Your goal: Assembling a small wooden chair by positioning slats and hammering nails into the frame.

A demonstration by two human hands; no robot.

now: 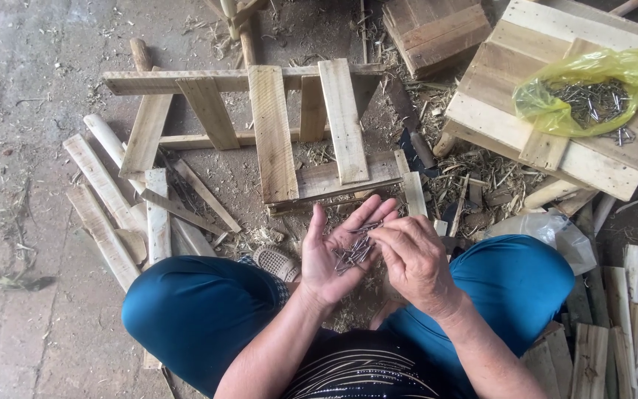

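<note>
1. The slatted wooden frame (275, 133) at the upper centre looks partly built: several slats sit across its rails, while loose slats (123, 210) lie at the centre left.
2. The left hand (334, 255) lies open, palm up, cupping a bunch of nails (354, 251) at the lower centre.
3. The right hand (415, 262), fingers pinched, picks at those nails.
4. A yellow bag of nails (592, 92) rests at the upper right.

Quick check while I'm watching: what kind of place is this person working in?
Probably an informal woodworking spot on a bare concrete floor: a half-built slat frame, loose wood offcuts, and a yellow bag of nails on a pallet-like board.
</note>
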